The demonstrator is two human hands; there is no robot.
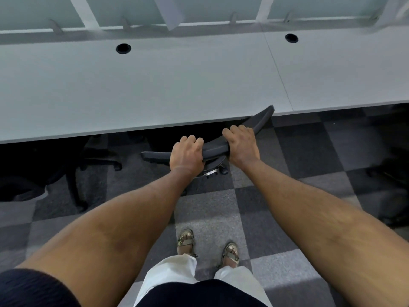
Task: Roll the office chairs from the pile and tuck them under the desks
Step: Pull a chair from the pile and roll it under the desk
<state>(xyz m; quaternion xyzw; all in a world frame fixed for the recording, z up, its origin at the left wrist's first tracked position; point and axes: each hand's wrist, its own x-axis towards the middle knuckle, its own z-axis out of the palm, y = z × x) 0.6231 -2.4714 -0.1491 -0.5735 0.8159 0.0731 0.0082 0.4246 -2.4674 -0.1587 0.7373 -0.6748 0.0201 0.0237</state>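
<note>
The top edge of the office chair backrest (pixel 215 147) is gripped by the left hand (pixel 187 152) and the right hand (pixel 242 144), fingers curled over it. The chair is positioned at the front edge of the white surface (pixel 155 85), its seat hidden beneath. Another chair base (pixel 97 156) is seen under the surface to the left, on checkered carpet (pixel 287 196).

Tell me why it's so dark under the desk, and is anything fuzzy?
Head view: the desk blocks the light from above, so the chair nearly vanishes in shadow beneath it; head view: the top right corner looks smeared, the rest fairly sharp.
</note>
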